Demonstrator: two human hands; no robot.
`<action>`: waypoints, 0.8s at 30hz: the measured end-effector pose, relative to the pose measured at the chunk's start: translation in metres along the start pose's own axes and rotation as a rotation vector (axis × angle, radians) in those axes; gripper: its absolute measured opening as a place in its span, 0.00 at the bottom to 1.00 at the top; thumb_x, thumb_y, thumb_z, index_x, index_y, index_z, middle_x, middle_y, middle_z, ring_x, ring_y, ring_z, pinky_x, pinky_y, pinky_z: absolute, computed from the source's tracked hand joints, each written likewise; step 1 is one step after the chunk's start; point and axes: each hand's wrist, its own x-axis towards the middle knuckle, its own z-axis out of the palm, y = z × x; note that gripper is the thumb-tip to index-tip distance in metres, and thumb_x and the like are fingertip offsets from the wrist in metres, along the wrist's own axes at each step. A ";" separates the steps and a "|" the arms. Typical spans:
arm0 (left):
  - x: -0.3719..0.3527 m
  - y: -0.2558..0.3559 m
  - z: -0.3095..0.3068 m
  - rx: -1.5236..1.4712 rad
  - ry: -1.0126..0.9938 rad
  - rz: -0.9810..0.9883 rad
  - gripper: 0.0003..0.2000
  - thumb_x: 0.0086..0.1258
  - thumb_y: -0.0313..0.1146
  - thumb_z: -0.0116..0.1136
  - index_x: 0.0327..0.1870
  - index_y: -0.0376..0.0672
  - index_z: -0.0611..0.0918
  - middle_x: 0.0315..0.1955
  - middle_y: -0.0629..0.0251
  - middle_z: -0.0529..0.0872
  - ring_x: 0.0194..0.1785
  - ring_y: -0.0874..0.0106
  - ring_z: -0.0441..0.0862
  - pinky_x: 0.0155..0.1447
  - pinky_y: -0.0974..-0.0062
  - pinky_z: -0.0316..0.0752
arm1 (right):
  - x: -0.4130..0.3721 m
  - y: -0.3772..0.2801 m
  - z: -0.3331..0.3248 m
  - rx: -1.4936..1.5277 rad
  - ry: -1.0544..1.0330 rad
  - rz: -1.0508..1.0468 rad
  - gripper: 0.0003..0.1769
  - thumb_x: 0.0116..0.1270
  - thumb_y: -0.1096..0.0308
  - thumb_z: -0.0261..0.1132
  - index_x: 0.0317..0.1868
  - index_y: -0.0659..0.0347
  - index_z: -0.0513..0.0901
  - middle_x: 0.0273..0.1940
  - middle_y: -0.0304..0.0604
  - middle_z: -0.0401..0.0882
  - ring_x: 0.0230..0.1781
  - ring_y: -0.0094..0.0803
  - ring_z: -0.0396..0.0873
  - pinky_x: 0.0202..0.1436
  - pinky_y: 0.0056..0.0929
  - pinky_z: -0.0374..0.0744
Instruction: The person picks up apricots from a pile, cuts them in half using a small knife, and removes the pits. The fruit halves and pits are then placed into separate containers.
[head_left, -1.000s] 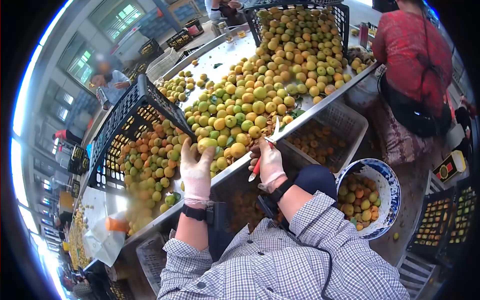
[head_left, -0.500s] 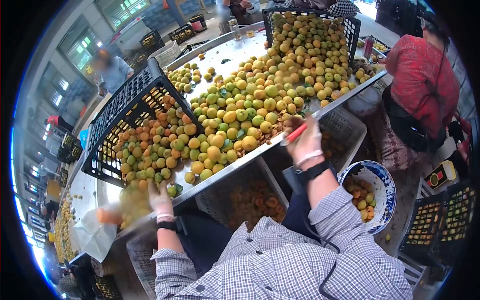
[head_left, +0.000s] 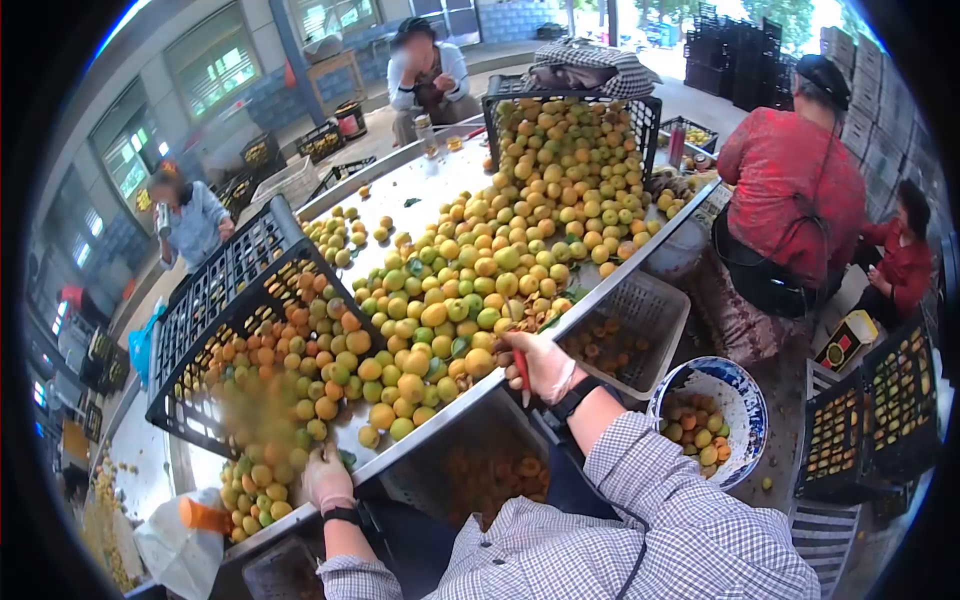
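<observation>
A big spread of yellow-orange and green fruit [head_left: 480,290] covers the metal table [head_left: 450,400]. My left hand [head_left: 326,478] is at the table's front edge, touching fruit near the tipped black crate [head_left: 225,325]; its fingers are partly hidden, and whether it grips a fruit is unclear. My right hand [head_left: 545,366] is closed around a red-handled knife [head_left: 521,370] at the front edge, its blade pointing down. Pitted or cut fruit pieces lie just beyond that hand.
A blue-and-white basin [head_left: 755,425] with fruit stands at the right, beside a grey crate [head_left: 650,330]. A person in red [head_left: 790,190] sits beyond it. Two people are across the table. A white bag [head_left: 180,545] hangs at the lower left.
My right hand has come down and left to the table edge, and the knife now points downward. The view has shifted, showing more of the room beyond.
</observation>
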 end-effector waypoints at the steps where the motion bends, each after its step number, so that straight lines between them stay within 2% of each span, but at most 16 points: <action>1: -0.002 0.002 0.000 0.030 -0.017 0.009 0.26 0.74 0.55 0.50 0.54 0.41 0.85 0.51 0.47 0.86 0.56 0.49 0.81 0.61 0.55 0.73 | 0.003 0.001 0.001 0.096 -0.075 0.014 0.17 0.75 0.52 0.59 0.43 0.59 0.79 0.28 0.35 0.76 0.20 0.23 0.71 0.22 0.23 0.71; 5: 0.002 -0.003 0.006 0.067 -0.016 0.055 0.25 0.74 0.55 0.50 0.54 0.43 0.86 0.49 0.50 0.87 0.56 0.51 0.81 0.61 0.55 0.73 | 0.013 0.006 0.006 0.081 0.017 0.008 0.18 0.76 0.52 0.57 0.44 0.61 0.78 0.30 0.38 0.76 0.23 0.27 0.73 0.25 0.25 0.73; 7: 0.000 -0.001 0.004 0.092 0.001 0.059 0.25 0.74 0.56 0.49 0.52 0.45 0.87 0.48 0.51 0.88 0.56 0.52 0.82 0.61 0.56 0.73 | 0.016 -0.001 0.012 0.364 -0.119 -0.053 0.18 0.76 0.52 0.56 0.45 0.61 0.77 0.31 0.39 0.76 0.25 0.29 0.74 0.26 0.27 0.73; 9: -0.002 0.003 0.000 0.103 -0.007 0.065 0.24 0.75 0.55 0.48 0.51 0.45 0.87 0.47 0.52 0.89 0.55 0.53 0.82 0.61 0.56 0.73 | 0.018 -0.013 0.013 0.585 -0.117 -0.201 0.20 0.76 0.49 0.57 0.48 0.60 0.77 0.32 0.40 0.75 0.29 0.30 0.74 0.30 0.27 0.76; 11: -0.002 0.004 -0.001 0.107 -0.003 0.064 0.24 0.75 0.55 0.47 0.50 0.45 0.87 0.46 0.53 0.89 0.55 0.53 0.82 0.61 0.56 0.73 | 0.002 -0.034 0.018 0.772 -0.036 -0.154 0.23 0.76 0.45 0.57 0.47 0.59 0.77 0.32 0.40 0.76 0.29 0.31 0.75 0.33 0.28 0.78; 12: -0.003 0.004 -0.001 0.119 -0.009 0.072 0.25 0.75 0.56 0.46 0.49 0.45 0.88 0.46 0.53 0.89 0.55 0.53 0.82 0.61 0.56 0.74 | 0.000 -0.035 0.014 0.721 0.024 -0.156 0.25 0.75 0.42 0.58 0.46 0.59 0.78 0.33 0.40 0.79 0.30 0.33 0.77 0.36 0.30 0.79; 13: -0.004 0.005 -0.002 0.115 -0.004 0.063 0.25 0.75 0.56 0.46 0.49 0.45 0.88 0.46 0.53 0.89 0.55 0.53 0.82 0.61 0.56 0.74 | 0.004 -0.032 0.008 0.737 0.019 -0.162 0.24 0.77 0.45 0.53 0.45 0.61 0.78 0.31 0.42 0.77 0.30 0.35 0.75 0.32 0.32 0.77; 15: -0.005 0.006 -0.005 0.114 -0.019 0.065 0.25 0.74 0.56 0.46 0.49 0.45 0.88 0.45 0.53 0.89 0.54 0.52 0.83 0.60 0.56 0.74 | 0.029 -0.006 -0.018 0.666 -0.002 -0.181 0.25 0.76 0.44 0.53 0.41 0.60 0.79 0.30 0.41 0.80 0.27 0.34 0.78 0.29 0.32 0.78; 16: -0.004 0.007 -0.005 0.106 -0.010 0.049 0.25 0.74 0.56 0.46 0.49 0.45 0.88 0.45 0.53 0.89 0.54 0.52 0.83 0.60 0.56 0.74 | 0.026 -0.008 -0.010 0.631 0.178 -0.190 0.25 0.76 0.45 0.51 0.40 0.62 0.79 0.28 0.42 0.79 0.23 0.34 0.76 0.25 0.34 0.77; 21: -0.004 0.006 -0.005 0.068 -0.027 0.057 0.24 0.73 0.56 0.47 0.47 0.46 0.88 0.43 0.50 0.89 0.53 0.51 0.83 0.59 0.56 0.74 | 0.026 -0.009 -0.012 0.573 0.159 -0.188 0.27 0.75 0.44 0.52 0.36 0.63 0.79 0.25 0.42 0.78 0.20 0.35 0.75 0.25 0.32 0.76; 24: -0.007 0.009 -0.008 0.070 -0.023 0.061 0.24 0.72 0.55 0.47 0.47 0.46 0.88 0.44 0.51 0.89 0.52 0.51 0.83 0.59 0.56 0.74 | 0.028 -0.010 -0.015 0.594 0.246 -0.220 0.27 0.74 0.43 0.55 0.36 0.62 0.79 0.24 0.41 0.78 0.20 0.33 0.75 0.24 0.29 0.76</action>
